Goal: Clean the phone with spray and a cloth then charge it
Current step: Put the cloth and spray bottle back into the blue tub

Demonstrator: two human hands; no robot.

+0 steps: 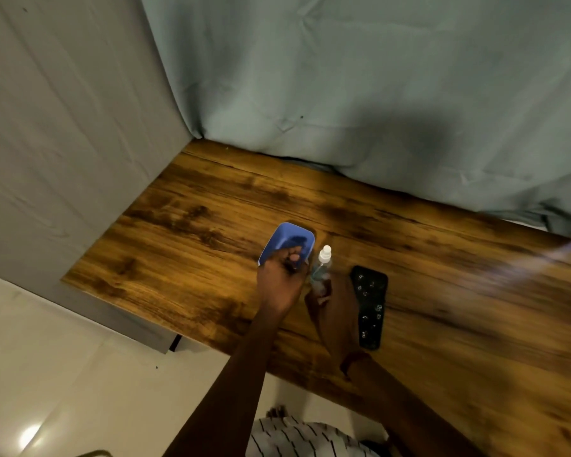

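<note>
Head view: the phone lies flat on the wooden tabletop, just beside the right hand on its outer side. That right hand is curled around the lower part of a clear spray bottle with a white top, held upright. The left hand is closed on the near edge of a blue cloth, which rests on the tabletop just left of the bottle.
</note>
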